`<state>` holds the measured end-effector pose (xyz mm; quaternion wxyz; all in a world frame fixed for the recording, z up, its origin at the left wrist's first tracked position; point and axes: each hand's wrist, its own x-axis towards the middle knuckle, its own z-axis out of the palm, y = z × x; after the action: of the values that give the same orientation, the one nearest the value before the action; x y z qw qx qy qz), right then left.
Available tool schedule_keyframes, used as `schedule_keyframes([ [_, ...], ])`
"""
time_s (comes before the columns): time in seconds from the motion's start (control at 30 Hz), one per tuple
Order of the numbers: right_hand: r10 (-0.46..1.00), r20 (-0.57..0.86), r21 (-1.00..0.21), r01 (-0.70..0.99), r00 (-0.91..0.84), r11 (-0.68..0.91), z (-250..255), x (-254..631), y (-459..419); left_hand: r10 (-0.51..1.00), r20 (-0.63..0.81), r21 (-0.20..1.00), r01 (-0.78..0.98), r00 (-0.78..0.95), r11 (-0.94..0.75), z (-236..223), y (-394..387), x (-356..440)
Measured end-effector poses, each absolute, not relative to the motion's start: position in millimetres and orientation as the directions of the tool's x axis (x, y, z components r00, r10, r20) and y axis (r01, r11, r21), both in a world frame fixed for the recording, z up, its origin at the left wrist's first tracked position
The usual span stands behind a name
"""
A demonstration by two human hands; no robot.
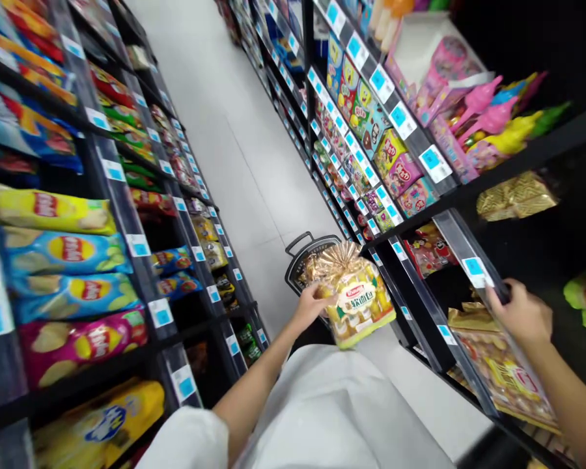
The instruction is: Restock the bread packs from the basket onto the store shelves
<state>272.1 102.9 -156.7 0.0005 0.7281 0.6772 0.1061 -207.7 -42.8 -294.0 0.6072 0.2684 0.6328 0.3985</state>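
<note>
My left hand (311, 305) is closed on a clear bag of small wrapped cakes (356, 296), gathered at the top, with a red and white label. It hangs above a black wire shopping basket (297, 255) on the floor of the aisle. My right hand (517, 312) reaches to the right-hand shelf and its fingers curl over the clear front rail (469, 257) of a shelf. Below that hand lie more bags of the same sort (502, 371).
Black shelves line both sides of a narrow white-floored aisle (234, 137). Crisp bags (58, 251) fill the left shelves. Sweets and toy-shaped packs (488, 120) fill the upper right shelves. Blue price tags run along the shelf edges.
</note>
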Motion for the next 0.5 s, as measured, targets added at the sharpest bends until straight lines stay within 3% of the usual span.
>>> schedule_keyframes([
  [0.07, 0.985, 0.17, 0.075, 0.997, -0.017, 0.004, -150, 261, 100, 0.846, -0.509, 0.854, -0.215, -0.159, 0.474, -256, -43, -208],
  [0.17, 0.925, 0.365, -0.131, 0.977, -0.108, 0.166, -139, 232, 76, 0.884, -0.422, 0.891, -0.269, -0.2, 0.365, -201, -51, -204],
  [0.23, 0.858, 0.513, -0.419, 0.865, -0.027, 0.277, -132, 205, 44, 0.91, -0.367, 0.903, -0.308, -0.192, 0.299, -166, -60, -198],
  [0.27, 0.869, 0.491, -0.599, 0.745, 0.052, 0.294, -129, 193, 25, 0.922, -0.343, 0.903, -0.332, -0.178, 0.272, -150, -65, -194],
  [0.33, 0.969, 0.233, -0.913, 0.362, 0.084, 0.188, -124, 172, -19, 0.941, -0.309, 0.894, -0.381, -0.138, 0.238, -122, -77, -183],
  [0.37, 0.998, 0.055, -0.981, 0.186, 0.002, 0.053, -121, 165, -41, 0.947, -0.299, 0.887, -0.399, -0.116, 0.231, -111, -84, -176],
  [0.43, 0.961, -0.206, -0.975, -0.048, -0.182, -0.217, -117, 160, -83, 0.957, -0.283, 0.875, -0.427, -0.069, 0.228, -94, -97, -159],
  [0.5, 0.902, -0.324, -0.91, -0.168, -0.284, -0.38, -113, 163, -119, 0.963, -0.269, 0.87, -0.435, -0.027, 0.231, -85, -109, -140],
])
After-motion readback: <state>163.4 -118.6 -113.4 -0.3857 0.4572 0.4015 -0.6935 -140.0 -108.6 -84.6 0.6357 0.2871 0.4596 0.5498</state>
